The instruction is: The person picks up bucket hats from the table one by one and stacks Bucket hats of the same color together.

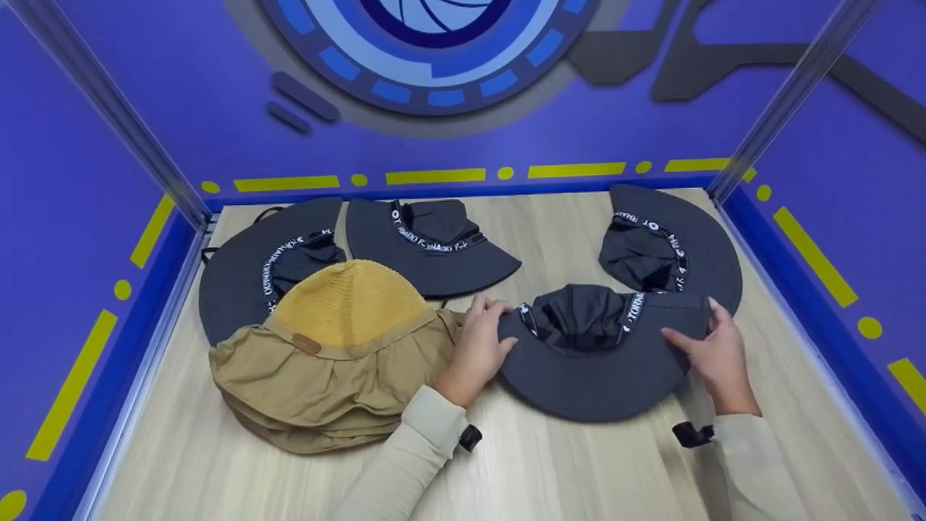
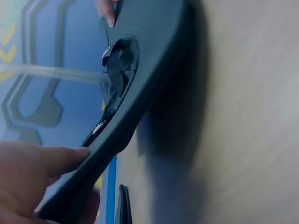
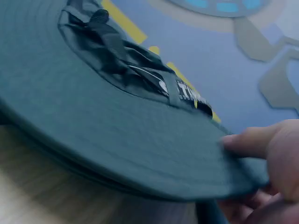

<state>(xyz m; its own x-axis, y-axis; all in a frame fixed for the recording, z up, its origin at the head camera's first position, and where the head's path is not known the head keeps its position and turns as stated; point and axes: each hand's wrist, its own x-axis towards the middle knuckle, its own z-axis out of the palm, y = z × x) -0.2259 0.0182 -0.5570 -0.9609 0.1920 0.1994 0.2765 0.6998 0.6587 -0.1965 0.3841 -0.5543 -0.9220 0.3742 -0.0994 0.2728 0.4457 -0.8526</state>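
Note:
Both hands hold a dark grey wide-brimmed sun hat (image 1: 589, 391) by opposite sides of its brim. Its inside faces up, with the crumpled crown and white-lettered band showing. My left hand (image 1: 475, 353) pinches the left side of the brim, thumb on top. The right side is pinched by my right hand (image 1: 722, 359). In the left wrist view, the brim (image 2: 154, 56) is tilted and clear of the wooden table, with a shadow beneath. Two edges lie close together along the brim (image 3: 117, 126) in the right wrist view.
Three similar dark grey hats lie behind: one at back left (image 1: 231, 289), one at back middle (image 1: 441, 278), one at back right (image 1: 716, 253). A stack of tan hats (image 1: 318, 391), the top one with a yellow knit crown, sits left of my left hand. Blue panels (image 1: 463, 155) enclose the table (image 1: 550, 470).

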